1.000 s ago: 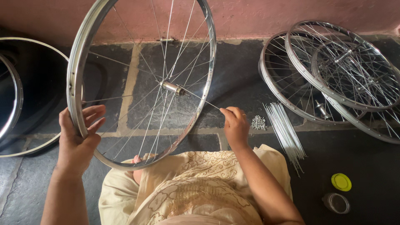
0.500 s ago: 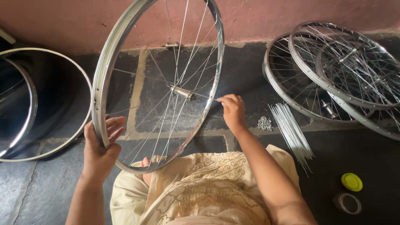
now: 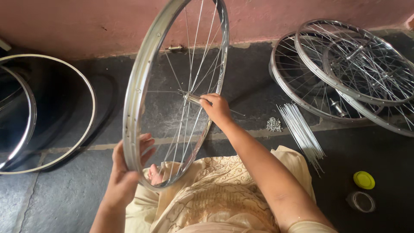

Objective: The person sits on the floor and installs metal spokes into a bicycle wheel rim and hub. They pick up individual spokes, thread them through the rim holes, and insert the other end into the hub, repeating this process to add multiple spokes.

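— What are the hands doing from where you sit?

— I see the left hand low in the frame, left of centre, fingers wrapped around the rim of the spoked wheel, gripping it from outside. The wheel stands nearly upright and edge-on to me, filling the middle of the frame above the lap.

— And the other?

— The right hand reaches up from the lower right, forearm stretched diagonally, fingers pinched together at the hub at frame centre. I cannot tell whether it pinches a spoke or the axle end.

— Any containers?

— At lower right a small clear jar stands open beside its yellow lid; its contents are too unclear to name. Above them lies a bundle of loose spokes and a small heap of nipples. Finished wheels are stacked at upper right, bare rims at left.
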A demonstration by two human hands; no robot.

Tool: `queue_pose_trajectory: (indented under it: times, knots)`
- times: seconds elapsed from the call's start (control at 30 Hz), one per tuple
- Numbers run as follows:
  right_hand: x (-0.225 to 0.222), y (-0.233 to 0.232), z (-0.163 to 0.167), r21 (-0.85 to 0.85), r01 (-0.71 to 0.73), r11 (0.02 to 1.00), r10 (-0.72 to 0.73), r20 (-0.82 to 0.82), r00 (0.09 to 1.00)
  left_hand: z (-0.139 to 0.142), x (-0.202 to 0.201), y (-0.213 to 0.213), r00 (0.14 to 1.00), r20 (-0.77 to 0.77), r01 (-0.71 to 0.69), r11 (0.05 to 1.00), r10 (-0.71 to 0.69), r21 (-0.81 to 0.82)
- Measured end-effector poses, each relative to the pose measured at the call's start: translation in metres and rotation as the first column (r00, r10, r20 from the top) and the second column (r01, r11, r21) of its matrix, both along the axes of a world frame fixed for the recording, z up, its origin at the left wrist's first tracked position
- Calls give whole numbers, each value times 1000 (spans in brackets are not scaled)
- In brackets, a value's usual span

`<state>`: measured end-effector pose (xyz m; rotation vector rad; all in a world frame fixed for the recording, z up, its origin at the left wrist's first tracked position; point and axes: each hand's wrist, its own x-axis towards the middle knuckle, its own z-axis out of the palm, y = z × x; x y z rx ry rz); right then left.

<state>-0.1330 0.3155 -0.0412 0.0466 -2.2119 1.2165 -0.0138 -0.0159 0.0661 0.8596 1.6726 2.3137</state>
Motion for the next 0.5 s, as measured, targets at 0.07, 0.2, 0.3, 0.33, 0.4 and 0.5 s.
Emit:
queue_pose_trajectory:
  times: [0.07, 0.2, 0.3, 0.33, 0.4, 0.5]
  knots:
    - [5, -4, -7, -16, -4, 1000, 3, -11, 1000, 0, -10, -1, 973, 229, -26, 974, -27, 224]
    - [11, -13, -13, 44, -2, 999, 6, -81, 997, -11, -68, 26, 913, 364, -131, 978, 183, -163]
    - [11, -23, -10, 89, 33, 995, -23, -115, 993, -31, -104, 57, 919, 355, -79, 961, 173, -264]
    - [11, -25, -8, 99, 54, 994, -44, -107, 993, -38, -115, 68, 907, 379, -90, 964, 184, -250]
    - [11, -29, -5, 118, 75, 990, -66, -83, 994, -52, -135, 88, 879, 432, -112, 968, 202, -226]
    - [12, -31, 1, 146, 73, 987, -69, -35, 997, -70, -161, 109, 820, 557, -113, 991, 130, -65]
